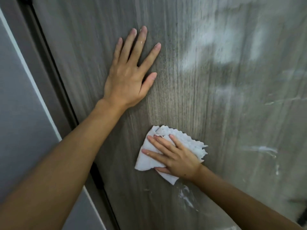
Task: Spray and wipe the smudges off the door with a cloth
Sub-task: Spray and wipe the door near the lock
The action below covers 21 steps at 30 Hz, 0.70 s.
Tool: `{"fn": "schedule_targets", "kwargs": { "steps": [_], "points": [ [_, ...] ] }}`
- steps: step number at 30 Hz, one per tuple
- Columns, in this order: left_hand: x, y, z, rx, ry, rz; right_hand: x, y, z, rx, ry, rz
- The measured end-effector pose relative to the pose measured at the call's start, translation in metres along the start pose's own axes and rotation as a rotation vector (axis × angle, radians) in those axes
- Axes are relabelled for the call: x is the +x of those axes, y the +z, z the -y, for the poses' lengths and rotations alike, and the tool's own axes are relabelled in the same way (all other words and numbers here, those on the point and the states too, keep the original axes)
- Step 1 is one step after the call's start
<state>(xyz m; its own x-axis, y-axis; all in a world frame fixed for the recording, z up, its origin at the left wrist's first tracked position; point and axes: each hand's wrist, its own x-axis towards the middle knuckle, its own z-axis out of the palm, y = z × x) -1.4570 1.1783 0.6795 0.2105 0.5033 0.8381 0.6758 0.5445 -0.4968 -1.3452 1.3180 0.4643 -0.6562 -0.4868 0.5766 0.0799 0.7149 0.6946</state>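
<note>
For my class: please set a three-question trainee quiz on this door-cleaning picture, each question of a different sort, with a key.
1. True or false: the left hand grips a spray bottle.
2. Which hand presses the white cloth to the door? A) left B) right C) both
3. Fill in: white smears remain just ____ the cloth.

Key:
1. False; it lies flat and open on the door.
2. B; the right hand lies on the cloth with straight fingers.
3. below
</note>
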Motion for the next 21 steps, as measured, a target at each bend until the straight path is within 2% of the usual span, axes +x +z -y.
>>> {"fn": "schedule_targets", "kwargs": {
  "steps": [2,5,9,11,14,16,18,21],
  "points": [
    [0.0,-0.001,-0.001,0.006,-0.004,0.004,-0.001,-0.01,-0.032,-0.01,0.063,-0.041],
    [0.001,-0.005,-0.004,0.0,-0.017,0.023,-0.002,-0.04,-0.109,-0.043,0.278,-0.197],
    [0.004,-0.011,-0.014,-0.02,-0.077,0.027,-0.007,-0.085,-0.233,-0.104,0.652,-0.375],
    [0.004,-0.012,-0.027,-0.037,-0.088,-0.006,-0.007,-0.099,-0.269,-0.103,0.866,-0.443],
    [0.015,-0.01,-0.062,-0.117,-0.093,-0.032,0.001,-0.102,-0.273,-0.07,1.068,-0.521],
    [0.027,-0.009,-0.09,-0.176,-0.105,-0.043,0.007,-0.098,-0.258,-0.052,1.115,-0.549],
    [0.043,-0.009,-0.12,-0.242,-0.108,-0.064,-0.001,-0.088,-0.234,-0.018,1.086,-0.519],
    [0.061,-0.01,-0.161,-0.321,-0.12,-0.105,-0.036,-0.062,-0.181,0.027,0.871,-0.4]
  ]
}}
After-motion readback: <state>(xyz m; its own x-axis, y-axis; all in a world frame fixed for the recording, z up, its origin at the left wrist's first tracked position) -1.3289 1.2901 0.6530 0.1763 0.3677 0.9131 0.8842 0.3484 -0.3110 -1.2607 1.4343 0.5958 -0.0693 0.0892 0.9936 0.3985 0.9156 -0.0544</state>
